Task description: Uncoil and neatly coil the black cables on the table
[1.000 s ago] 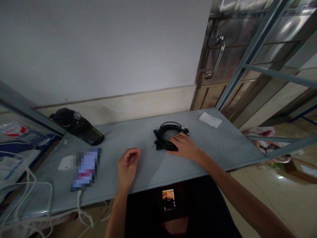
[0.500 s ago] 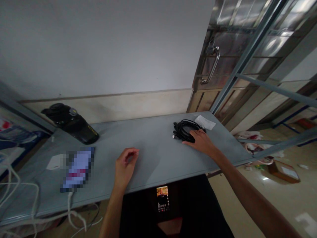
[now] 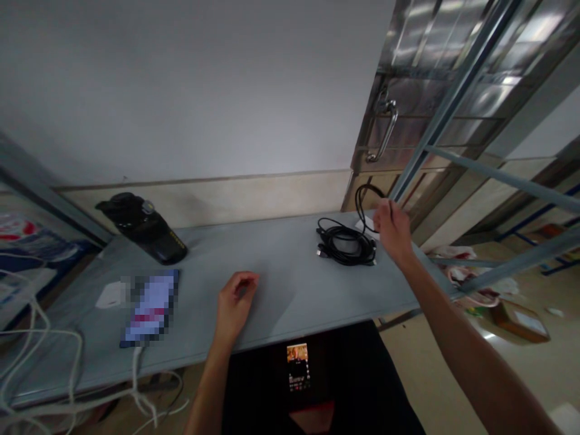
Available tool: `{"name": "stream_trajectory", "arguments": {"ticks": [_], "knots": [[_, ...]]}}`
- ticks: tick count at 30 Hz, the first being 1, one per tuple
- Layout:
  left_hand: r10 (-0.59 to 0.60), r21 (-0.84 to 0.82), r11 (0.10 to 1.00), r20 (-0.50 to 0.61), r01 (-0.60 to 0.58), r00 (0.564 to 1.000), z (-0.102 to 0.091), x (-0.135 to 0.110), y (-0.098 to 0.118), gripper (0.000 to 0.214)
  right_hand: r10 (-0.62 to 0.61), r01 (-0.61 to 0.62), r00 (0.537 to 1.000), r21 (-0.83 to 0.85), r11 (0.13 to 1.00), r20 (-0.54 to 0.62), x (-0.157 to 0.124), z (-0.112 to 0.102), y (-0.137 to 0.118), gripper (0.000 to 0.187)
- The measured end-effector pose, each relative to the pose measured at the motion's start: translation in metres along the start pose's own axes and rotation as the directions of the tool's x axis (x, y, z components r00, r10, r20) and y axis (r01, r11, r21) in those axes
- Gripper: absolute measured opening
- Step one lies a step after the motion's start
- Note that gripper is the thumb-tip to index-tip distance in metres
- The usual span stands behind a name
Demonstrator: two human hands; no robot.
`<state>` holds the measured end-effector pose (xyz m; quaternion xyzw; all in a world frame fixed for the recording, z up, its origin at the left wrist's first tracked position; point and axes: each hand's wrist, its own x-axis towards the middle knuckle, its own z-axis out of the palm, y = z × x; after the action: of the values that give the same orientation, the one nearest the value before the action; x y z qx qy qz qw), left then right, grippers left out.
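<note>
Over the table's right end, my right hand [image 3: 393, 232] is closed around part of a black cable [image 3: 359, 205], and a loop of it arches up to the left of the fist. Just left of that hand, more coiled black cable [image 3: 348, 261] lies on the table with its plug ends showing. Whether the raised loop joins this coil I cannot tell. My left hand [image 3: 233, 307] rests near the table's front edge, thumb and fingers curled together with nothing visible in them.
A black bottle [image 3: 147, 229] and a blue pouch-like item, partly blurred, [image 3: 151, 305] are on the left of the grey table [image 3: 281, 266]. White cables [image 3: 72, 362] hang at the lower left. A lit phone [image 3: 298, 368] lies on my lap. Metal frame bars [image 3: 489, 169] rise at right.
My right hand has lifted off the coil and moved right and up, drawing a black cable loop with it. The left hand keeps its curled pose.
</note>
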<state>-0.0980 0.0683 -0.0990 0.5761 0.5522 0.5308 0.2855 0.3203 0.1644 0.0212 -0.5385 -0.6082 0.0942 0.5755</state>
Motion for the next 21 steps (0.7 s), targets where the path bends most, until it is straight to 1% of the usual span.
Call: {"name": "stream_trajectory", "arguments": {"ticks": [2, 4, 5, 8, 10, 11, 13, 16, 19, 21], "knots": [[-0.003, 0.002, 1.000, 0.005, 0.003, 1.000, 0.000, 0.001, -0.001, 0.023, -0.041, 0.062, 0.994, 0.208, 0.976, -0.101, 0.018, -0.011, -0.032, 0.062], [-0.012, 0.011, 1.000, 0.003, 0.012, 1.000, 0.001, 0.001, -0.001, 0.025, -0.110, 0.180, 0.976, 0.411, 0.894, -0.190, 0.032, -0.021, -0.069, 0.058], [-0.016, 0.016, 1.000, 0.002, 0.016, 1.000, 0.001, 0.001, -0.001, 0.027, -0.147, 0.245, 0.960, 0.459, 0.854, -0.239, 0.037, -0.026, -0.088, 0.056], [-0.007, 0.029, 1.000, 0.013, 0.007, 1.000, 0.002, 0.000, 0.004, 0.032, -0.222, 0.396, 0.902, 0.508, 0.765, -0.369, 0.044, -0.034, -0.141, 0.050], [0.008, 0.035, 0.999, 0.047, -0.010, 0.999, 0.002, -0.002, 0.008, 0.035, -0.252, 0.457, 0.873, 0.519, 0.722, -0.419, 0.043, -0.034, -0.168, 0.049], [0.015, 0.041, 0.999, 0.070, -0.018, 0.997, 0.002, -0.003, 0.011, 0.036, -0.261, 0.474, 0.865, 0.527, 0.705, -0.428, 0.041, -0.031, -0.178, 0.048], [0.019, 0.054, 0.998, 0.117, -0.025, 0.993, 0.001, -0.005, 0.016, 0.038, -0.266, 0.470, 0.872, 0.551, 0.690, -0.410, 0.035, -0.023, -0.194, 0.048], [0.011, 0.066, 0.998, 0.198, -0.024, 0.980, 0.000, -0.009, 0.021, 0.038, -0.254, 0.408, 0.910, 0.607, 0.682, -0.327, 0.018, -0.002, -0.204, 0.050], [0.034, 0.072, 0.996, 0.286, -0.057, 0.957, 0.003, -0.011, 0.020, 0.036, -0.218, 0.293, 0.956, 0.645, 0.706, -0.196, -0.007, 0.023, -0.199, 0.049], [0.083, 0.084, 0.990, 0.320, -0.116, 0.944, 0.006, -0.012, 0.018, 0.035, -0.215, 0.206, 0.975, 0.597, 0.776, -0.057, -0.030, 0.039, -0.188, 0.046]]}}
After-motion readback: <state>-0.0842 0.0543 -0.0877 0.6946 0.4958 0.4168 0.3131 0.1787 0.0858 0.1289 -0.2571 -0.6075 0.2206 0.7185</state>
